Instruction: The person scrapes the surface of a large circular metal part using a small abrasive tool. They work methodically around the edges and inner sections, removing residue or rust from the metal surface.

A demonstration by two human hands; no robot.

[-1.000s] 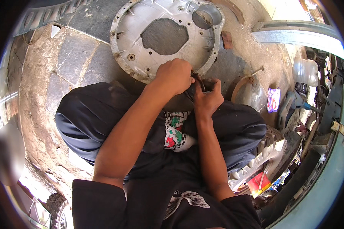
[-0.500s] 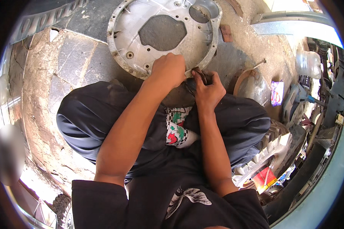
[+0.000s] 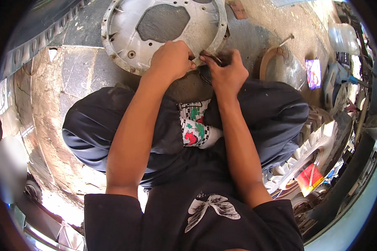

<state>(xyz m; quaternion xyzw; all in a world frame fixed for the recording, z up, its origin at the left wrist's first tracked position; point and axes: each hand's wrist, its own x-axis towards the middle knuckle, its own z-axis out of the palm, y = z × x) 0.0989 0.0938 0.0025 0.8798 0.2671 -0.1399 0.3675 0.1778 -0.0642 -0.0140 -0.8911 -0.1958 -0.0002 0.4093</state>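
A large round cast-metal bell housing (image 3: 125,31) lies on the ground in front of me, with a wide opening in its middle and small holes along its rim. At its near rim, my left hand (image 3: 171,62) is closed in a fist, thumb toward the right; what its fingers hold is hidden beneath them. My right hand (image 3: 230,72) pinches a thin dark piece (image 3: 213,57) between thumb and fingers, close against the same rim. The kind of that piece does not show. Both hands are a short way apart above my crossed legs.
Right of the housing lie a curved metal part (image 3: 276,62) with a bolt, a brown block (image 3: 238,9) and a purple packet (image 3: 313,74). A tyre (image 3: 310,142) stands by my right knee. Vehicle parts crowd the right edge; a clear plastic container (image 3: 343,38) is among them.
The view has shifted, so the housing sits higher and further left. Both hands stay at its near rim, with the right hand a little more apart from the left.
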